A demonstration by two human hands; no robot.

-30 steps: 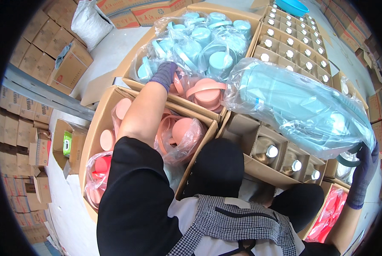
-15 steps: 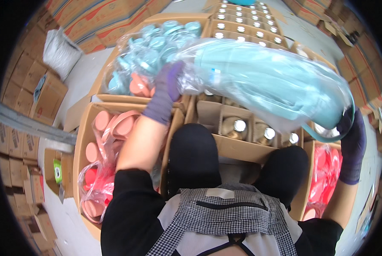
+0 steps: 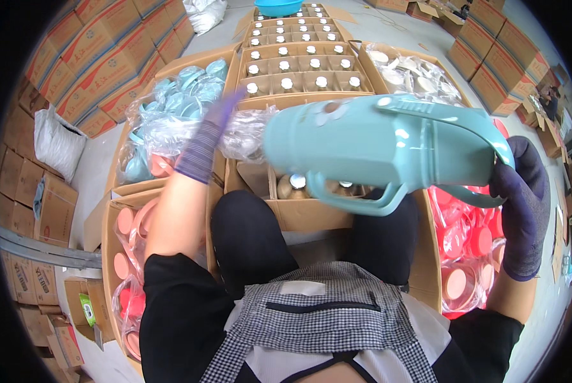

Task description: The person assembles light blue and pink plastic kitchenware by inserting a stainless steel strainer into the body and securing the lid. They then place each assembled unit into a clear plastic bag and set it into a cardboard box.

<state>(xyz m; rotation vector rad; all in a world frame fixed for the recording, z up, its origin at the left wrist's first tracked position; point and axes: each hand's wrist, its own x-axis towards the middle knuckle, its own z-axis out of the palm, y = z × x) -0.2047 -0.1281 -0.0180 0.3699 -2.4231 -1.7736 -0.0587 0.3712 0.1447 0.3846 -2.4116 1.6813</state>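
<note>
Judged a light, rigid, smooth-walled teal plastic jug shell (image 3: 381, 143), held sideways above the open cartons (image 3: 298, 210), safest gripped by its handle, where the gloved right hand (image 3: 522, 204) closed. Saw the left hand (image 3: 219, 121) blurred, pinching a clear bag (image 3: 247, 137); could not make out its fingers.

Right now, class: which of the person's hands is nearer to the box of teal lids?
Left. The left hand reaches over the box of teal lids; the right hand grips the teal jug far across.
</note>
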